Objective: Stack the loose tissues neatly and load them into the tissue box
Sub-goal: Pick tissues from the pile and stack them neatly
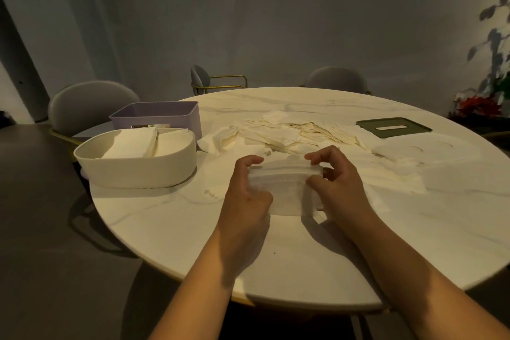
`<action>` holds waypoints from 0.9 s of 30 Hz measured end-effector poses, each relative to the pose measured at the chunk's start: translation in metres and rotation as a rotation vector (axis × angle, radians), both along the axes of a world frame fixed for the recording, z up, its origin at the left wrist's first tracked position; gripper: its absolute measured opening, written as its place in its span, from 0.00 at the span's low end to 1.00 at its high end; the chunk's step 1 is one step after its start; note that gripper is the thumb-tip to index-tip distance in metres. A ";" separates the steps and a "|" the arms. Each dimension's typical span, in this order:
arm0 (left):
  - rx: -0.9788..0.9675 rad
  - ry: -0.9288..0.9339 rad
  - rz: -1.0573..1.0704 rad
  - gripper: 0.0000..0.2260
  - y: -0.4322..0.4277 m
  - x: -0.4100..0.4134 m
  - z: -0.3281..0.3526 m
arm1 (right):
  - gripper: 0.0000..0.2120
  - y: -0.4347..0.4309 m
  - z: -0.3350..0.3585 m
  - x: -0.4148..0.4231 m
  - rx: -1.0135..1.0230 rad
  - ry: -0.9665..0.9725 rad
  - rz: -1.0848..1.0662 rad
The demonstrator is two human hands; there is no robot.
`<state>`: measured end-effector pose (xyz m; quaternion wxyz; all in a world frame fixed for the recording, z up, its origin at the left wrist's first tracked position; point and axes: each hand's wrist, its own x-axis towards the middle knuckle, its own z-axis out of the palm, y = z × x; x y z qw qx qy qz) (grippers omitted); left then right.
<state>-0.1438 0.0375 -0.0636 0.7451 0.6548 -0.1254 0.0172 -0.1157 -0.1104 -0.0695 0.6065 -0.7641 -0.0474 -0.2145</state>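
A small stack of white tissues (284,182) stands on edge on the marble table (276,251) between my hands. My left hand (248,190) holds its left end with curled fingers, and my right hand (331,182) pinches its right end. Behind them lies a spread heap of loose tissues (284,132). To the left stands a cream oval tissue box (138,163), open at the top, with folded tissues inside it.
A lilac bin (162,116) stands behind the cream box. A dark green lid with a slot (393,125) lies at the right, with a white lid (425,150) nearer to me. Grey chairs (91,105) ring the table's far side.
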 end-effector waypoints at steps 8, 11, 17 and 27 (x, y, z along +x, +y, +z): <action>-0.006 0.032 0.012 0.22 -0.002 0.004 -0.002 | 0.16 0.000 -0.001 0.003 -0.096 -0.004 -0.073; -0.002 0.031 0.028 0.21 -0.002 0.007 -0.005 | 0.15 -0.001 -0.001 0.003 -0.100 -0.006 -0.104; -0.093 0.024 0.033 0.22 -0.002 0.012 -0.010 | 0.10 -0.003 -0.001 0.003 -0.114 0.089 -0.132; -0.093 0.077 0.024 0.23 -0.002 0.010 -0.007 | 0.09 -0.003 -0.002 0.007 -0.065 0.136 -0.166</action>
